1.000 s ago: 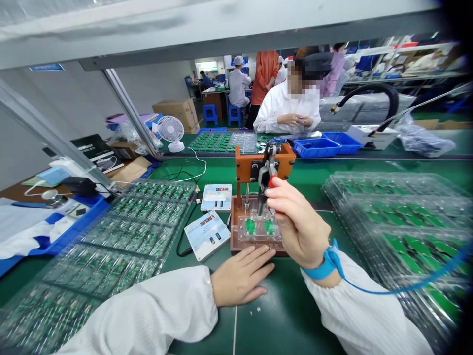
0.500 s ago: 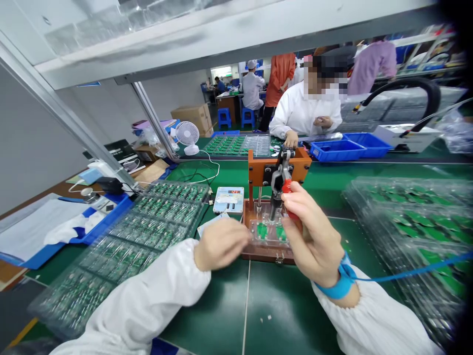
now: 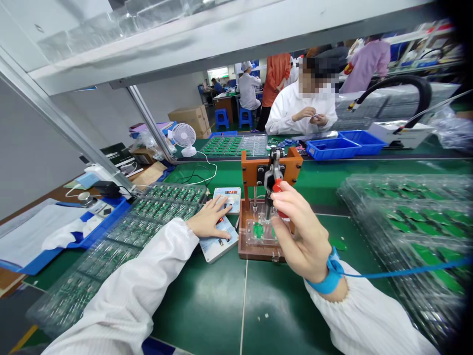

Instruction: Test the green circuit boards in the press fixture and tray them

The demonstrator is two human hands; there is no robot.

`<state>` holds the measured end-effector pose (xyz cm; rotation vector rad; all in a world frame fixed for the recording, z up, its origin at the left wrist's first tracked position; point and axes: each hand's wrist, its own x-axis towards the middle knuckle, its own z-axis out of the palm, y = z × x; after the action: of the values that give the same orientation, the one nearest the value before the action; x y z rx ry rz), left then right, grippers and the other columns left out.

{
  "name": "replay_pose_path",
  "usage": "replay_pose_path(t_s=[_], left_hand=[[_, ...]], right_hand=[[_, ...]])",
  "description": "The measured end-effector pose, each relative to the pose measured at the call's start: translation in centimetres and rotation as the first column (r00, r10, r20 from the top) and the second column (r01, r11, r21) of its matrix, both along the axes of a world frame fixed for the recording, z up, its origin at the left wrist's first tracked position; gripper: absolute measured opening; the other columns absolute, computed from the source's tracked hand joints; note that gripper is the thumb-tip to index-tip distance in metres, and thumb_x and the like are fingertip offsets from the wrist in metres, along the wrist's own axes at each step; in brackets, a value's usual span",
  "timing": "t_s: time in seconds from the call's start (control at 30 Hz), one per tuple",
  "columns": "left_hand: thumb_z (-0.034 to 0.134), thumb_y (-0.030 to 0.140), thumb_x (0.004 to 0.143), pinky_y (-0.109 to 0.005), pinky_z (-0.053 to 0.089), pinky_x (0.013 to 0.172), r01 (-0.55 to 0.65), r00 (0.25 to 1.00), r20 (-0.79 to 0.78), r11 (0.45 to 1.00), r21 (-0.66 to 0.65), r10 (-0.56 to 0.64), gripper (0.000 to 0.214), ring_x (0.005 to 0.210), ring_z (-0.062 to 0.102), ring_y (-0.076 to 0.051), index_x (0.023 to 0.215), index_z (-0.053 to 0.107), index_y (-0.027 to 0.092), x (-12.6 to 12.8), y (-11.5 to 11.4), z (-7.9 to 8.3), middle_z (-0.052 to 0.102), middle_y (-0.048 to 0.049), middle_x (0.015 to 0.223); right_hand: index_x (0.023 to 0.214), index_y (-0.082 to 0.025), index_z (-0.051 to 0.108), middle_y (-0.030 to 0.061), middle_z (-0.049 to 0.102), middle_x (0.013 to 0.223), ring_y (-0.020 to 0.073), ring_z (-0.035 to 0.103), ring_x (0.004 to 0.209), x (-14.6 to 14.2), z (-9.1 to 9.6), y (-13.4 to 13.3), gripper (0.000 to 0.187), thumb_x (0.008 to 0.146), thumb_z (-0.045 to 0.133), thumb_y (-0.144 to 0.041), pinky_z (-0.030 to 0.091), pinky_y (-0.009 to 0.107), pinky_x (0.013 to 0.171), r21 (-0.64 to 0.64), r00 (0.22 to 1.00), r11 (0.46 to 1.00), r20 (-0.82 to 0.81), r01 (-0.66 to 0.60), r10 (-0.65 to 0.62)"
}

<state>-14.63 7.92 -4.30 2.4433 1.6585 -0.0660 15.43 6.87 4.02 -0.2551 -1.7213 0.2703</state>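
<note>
Keep the right hand (image 3: 305,234) curled firmly around the red handle (image 3: 277,186) of the clamp fixture (image 3: 247,168), pulling steadily so the green boards (image 3: 257,230) on the brown base (image 3: 254,253) aren't jarred, and let the left hand (image 3: 207,220), open with fingers spread, stay light over the far meter (image 3: 235,206) and near meter (image 3: 219,249); whether its fingertips press any switch is hard to tell. Half a second ago, that left hand was a blur beside the fixture's front-left corner, while the right hand's grip looks unchanged.

clamp fixture (image 3: 268,212): 1 | display boxes (image 3: 215,252): 2 | wristband (image 3: 328,278): 1 | desk fan (image 3: 184,135): 1 | blue stools (image 3: 245,117): 2
</note>
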Motion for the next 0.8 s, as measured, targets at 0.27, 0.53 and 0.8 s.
replay_pose_path(t_s=[0.27, 0.53, 0.8], left_hand=[[0.067, 0.083, 0.073, -0.067, 0.012, 0.121, -0.006, 0.999, -0.034, 0.999, -0.052, 0.005, 0.115, 0.155, -0.003, -0.045, 0.161, 0.026, 0.02, 0.5, 0.1, 0.8, 0.006, -0.0178, 0.17], [0.065, 0.085, 0.073, -0.065, 0.011, 0.123, -0.055, 0.998, 0.014, 0.995, -0.084, 0.056, 0.121, 0.155, -0.005, -0.046, 0.163, 0.019, 0.019, -0.6, 0.1, 1.3, 0.0, -0.0183, 0.17], [0.067, 0.085, 0.069, -0.063, 0.008, 0.124, -0.081, 0.996, -0.055, 0.983, -0.164, 0.073, 0.125, 0.155, -0.01, -0.044, 0.164, 0.018, 0.02, -1.3, -0.4, 1.5, -0.007, -0.0153, 0.17]], right_hand=[[0.146, -0.031, 0.051, 0.0051, 0.064, 0.134, 0.0286, 0.052, 0.139, -0.1, -0.1, -0.1, 0.07, 0.087, 0.057, 0.004, 0.048, 0.056, 0.118, 0.004, 1.0, 1.0, -0.005, 0.002, -0.002], [0.147, -0.03, 0.05, 0.0056, 0.064, 0.135, 0.0287, 0.05, 0.141, -0.1, 0.0, 0.0, 0.068, 0.088, 0.057, 0.003, 0.048, 0.056, 0.117, 0.002, 1.0, 1.0, 0.009, -0.011, 0.011], [0.144, -0.024, 0.053, 0.0076, 0.063, 0.134, 0.0279, 0.049, 0.142, -0.1, -0.1, -0.1, 0.064, 0.088, 0.057, 0.005, 0.046, 0.053, 0.119, 0.013, 1.0, 1.0, -0.001, -0.019, 0.019]])
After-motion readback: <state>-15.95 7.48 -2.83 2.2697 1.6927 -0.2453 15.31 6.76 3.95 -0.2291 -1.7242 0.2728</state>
